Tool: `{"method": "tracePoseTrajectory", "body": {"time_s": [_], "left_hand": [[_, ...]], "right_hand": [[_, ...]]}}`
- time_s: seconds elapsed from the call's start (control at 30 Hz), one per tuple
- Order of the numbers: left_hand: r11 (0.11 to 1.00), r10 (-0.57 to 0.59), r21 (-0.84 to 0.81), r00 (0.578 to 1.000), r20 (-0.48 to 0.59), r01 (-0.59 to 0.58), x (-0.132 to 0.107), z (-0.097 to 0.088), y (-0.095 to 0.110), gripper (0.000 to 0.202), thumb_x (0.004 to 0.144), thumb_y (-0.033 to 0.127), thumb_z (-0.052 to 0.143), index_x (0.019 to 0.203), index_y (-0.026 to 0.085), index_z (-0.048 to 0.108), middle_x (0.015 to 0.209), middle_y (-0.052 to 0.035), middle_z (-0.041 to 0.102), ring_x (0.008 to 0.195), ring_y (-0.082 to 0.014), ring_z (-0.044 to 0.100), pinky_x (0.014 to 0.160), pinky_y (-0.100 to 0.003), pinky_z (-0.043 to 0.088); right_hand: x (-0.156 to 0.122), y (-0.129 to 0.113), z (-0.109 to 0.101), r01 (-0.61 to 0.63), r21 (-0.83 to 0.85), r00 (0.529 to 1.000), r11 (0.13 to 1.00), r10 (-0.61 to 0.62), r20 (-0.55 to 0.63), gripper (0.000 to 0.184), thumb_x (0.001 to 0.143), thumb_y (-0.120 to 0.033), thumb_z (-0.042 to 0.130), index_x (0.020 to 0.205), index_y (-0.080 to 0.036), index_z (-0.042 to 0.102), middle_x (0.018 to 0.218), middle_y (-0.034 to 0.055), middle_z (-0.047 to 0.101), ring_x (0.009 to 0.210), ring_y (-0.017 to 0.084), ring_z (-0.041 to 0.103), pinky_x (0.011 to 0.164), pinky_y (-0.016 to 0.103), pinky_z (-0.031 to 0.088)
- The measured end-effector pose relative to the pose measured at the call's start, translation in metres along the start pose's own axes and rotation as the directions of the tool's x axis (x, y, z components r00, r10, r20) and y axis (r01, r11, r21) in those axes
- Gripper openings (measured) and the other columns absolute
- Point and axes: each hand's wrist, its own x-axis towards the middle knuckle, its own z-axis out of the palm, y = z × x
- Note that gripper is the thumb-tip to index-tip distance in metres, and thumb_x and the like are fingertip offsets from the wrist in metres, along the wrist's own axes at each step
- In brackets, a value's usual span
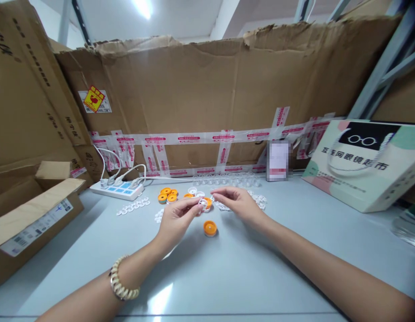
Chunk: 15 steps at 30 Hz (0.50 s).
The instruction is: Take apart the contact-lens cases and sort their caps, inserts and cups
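My left hand [175, 222] pinches a small white plastic piece [202, 202] between thumb and fingertips, over the table. Just to its right, my right hand [239, 203] has its thumb and finger drawn together; a tiny pale bit seems to be at the tips, too small to name. An orange round cup-like part [210, 228] with a white lower edge lies on the table below the hands. Behind my fingers are white rings [192, 191] and another orange part [208, 204], partly hidden. A pile of flat white pieces [257, 200] sits behind my right hand.
Orange round parts [167, 195] are grouped left of centre, near rows of small white discs [133, 205]. Clear pieces [227, 180] line the back. A power strip [116, 189], open cardboard box [36, 214], phone-like screen [278, 161] and printed carton [358, 165] stand around.
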Motion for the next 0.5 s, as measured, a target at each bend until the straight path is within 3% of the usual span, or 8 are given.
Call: {"method": "tracePoseTrajectory", "body": {"time_s": [0.13,0.23,0.37,0.43,0.5], "left_hand": [[0.999,0.043,0.000,0.999,0.006,-0.043,-0.004,0.001,0.005,0.012,0.074,0.024,0.065,0.082,0.016,0.069,0.076,-0.0033,0.070,0.067,-0.0141,0.064,0.064,-0.025,0.055],[0.948,0.267,0.174,0.964,0.016,-0.266,-0.003,-0.001,0.008,0.006,0.075,0.020,0.065,0.079,0.017,0.068,0.075,-0.0030,0.069,0.067,-0.0144,0.065,0.065,-0.027,0.055],[0.651,0.608,0.474,0.781,0.141,-0.593,0.000,-0.004,0.008,0.010,0.078,0.015,0.061,0.085,0.019,0.067,0.081,-0.0043,0.067,0.075,-0.0148,0.062,0.068,-0.029,0.052],[0.492,0.673,0.585,0.708,0.214,-0.645,0.001,-0.004,0.007,0.015,0.079,0.016,0.061,0.093,0.019,0.065,0.085,-0.0054,0.065,0.078,-0.0155,0.061,0.068,-0.030,0.051],[0.367,0.690,0.658,0.667,0.281,-0.657,0.000,-0.004,0.006,0.019,0.079,0.018,0.061,0.098,0.018,0.062,0.086,-0.0059,0.065,0.078,-0.0163,0.060,0.068,-0.031,0.051]], "right_hand": [[-0.022,-0.028,0.019,-0.010,0.285,0.991,0.959,-0.029,0.133,0.021,0.071,-0.033,0.065,0.088,-0.019,0.066,0.089,0.0036,0.069,0.081,0.015,0.064,0.079,0.032,0.049],[-0.029,-0.035,0.022,-0.044,0.306,0.993,0.951,0.009,0.116,0.018,0.068,-0.032,0.068,0.079,-0.017,0.066,0.083,0.0032,0.069,0.079,0.015,0.065,0.078,0.031,0.050],[-0.030,-0.032,0.025,-0.072,0.346,0.997,0.935,0.068,0.024,0.020,0.064,-0.033,0.071,0.071,-0.017,0.063,0.072,0.0010,0.067,0.070,0.015,0.065,0.070,0.031,0.052],[-0.031,-0.029,0.027,-0.046,0.374,0.997,0.926,0.067,-0.045,0.022,0.063,-0.034,0.072,0.071,-0.017,0.060,0.070,0.0002,0.066,0.069,0.014,0.064,0.068,0.029,0.051],[-0.032,-0.025,0.030,-0.030,0.383,0.994,0.923,0.070,-0.089,0.023,0.063,-0.034,0.072,0.071,-0.017,0.060,0.071,0.0003,0.065,0.070,0.015,0.064,0.067,0.029,0.051]]}}
